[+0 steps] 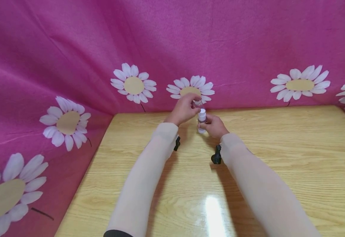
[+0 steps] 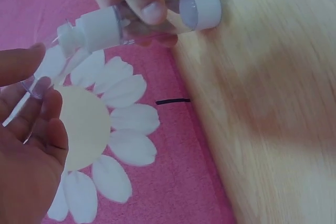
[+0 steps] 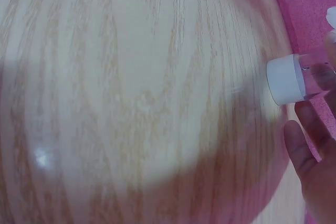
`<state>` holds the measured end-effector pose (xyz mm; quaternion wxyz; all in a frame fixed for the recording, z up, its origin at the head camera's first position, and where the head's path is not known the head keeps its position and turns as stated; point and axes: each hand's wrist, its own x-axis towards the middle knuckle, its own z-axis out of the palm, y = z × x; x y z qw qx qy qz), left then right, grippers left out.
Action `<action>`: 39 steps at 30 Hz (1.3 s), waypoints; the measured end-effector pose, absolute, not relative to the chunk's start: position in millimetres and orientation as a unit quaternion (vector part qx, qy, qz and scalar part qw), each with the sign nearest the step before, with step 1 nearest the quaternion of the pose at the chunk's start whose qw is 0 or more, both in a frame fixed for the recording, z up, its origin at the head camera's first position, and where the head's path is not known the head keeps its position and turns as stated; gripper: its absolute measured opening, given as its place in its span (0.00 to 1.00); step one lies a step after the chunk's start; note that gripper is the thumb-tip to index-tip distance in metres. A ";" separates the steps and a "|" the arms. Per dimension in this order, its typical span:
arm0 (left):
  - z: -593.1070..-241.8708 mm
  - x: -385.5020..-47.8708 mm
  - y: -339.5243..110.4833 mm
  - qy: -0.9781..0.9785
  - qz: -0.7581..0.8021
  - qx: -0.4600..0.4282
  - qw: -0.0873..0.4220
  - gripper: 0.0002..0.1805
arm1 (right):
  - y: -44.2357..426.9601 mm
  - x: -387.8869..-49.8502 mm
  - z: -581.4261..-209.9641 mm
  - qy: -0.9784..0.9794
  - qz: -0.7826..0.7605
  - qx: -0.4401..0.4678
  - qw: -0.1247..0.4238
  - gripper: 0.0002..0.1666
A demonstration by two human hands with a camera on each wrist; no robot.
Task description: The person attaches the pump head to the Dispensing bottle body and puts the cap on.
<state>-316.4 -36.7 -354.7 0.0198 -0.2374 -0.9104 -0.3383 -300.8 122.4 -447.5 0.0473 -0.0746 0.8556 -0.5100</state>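
A slim clear bottle (image 1: 201, 120) with a white collar (image 2: 100, 29) and white base (image 3: 286, 80) stands upright near the table's back edge. My right hand (image 1: 215, 127) grips its clear body between thumb and fingers; in the right wrist view only part of that hand (image 3: 319, 177) shows. Just above the bottle, my left hand (image 1: 185, 109) pinches a clear cap (image 2: 51, 62) between thumb and fingertips. The cap's open end is at the white nozzle (image 2: 68, 39) and tilted to it; whether they touch, I cannot tell.
A light wooden table (image 1: 279, 158) lies under both arms. Pink cloth (image 1: 237, 39) with white daisies hangs behind it and along the left side. Black wrist cameras (image 1: 216, 155) sit under the sleeves.
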 end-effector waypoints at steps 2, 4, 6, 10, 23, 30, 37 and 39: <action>-356.6 -316.8 -35.2 -0.912 -0.330 -0.244 0.017 0.22 | 122.7 -300.3 -447.3 0.854 -0.512 -0.077 0.047 0.22; -358.8 -317.0 -33.7 -0.912 -0.323 -0.252 0.015 0.22 | 123.1 -299.5 -446.8 0.856 -0.509 -0.082 0.045 0.23; -361.7 -317.3 -32.3 -0.911 -0.318 -0.262 0.011 0.21 | 123.3 -298.6 -446.7 0.855 -0.509 -0.084 0.046 0.23; -368.3 -317.0 -31.7 -0.909 -0.322 -0.263 -0.011 0.22 | 123.3 -297.0 -447.4 0.854 -0.510 -0.081 0.061 0.23; -377.9 -317.0 -31.5 -0.908 -0.325 -0.262 -0.027 0.21 | 122.6 -298.5 -448.8 0.853 -0.510 -0.083 0.067 0.22; -375.4 -317.8 -31.2 -0.912 -0.311 -0.265 -0.022 0.21 | 122.7 -301.9 -447.4 0.862 -0.496 -0.085 0.067 0.23; -377.2 -315.1 -29.3 -0.925 -0.285 -0.249 -0.028 0.22 | 121.1 -302.1 -446.0 0.870 -0.482 -0.078 0.067 0.23; -380.3 -313.1 -29.0 -0.927 -0.277 -0.250 -0.029 0.23 | 121.7 -300.6 -446.5 0.873 -0.476 -0.075 0.067 0.23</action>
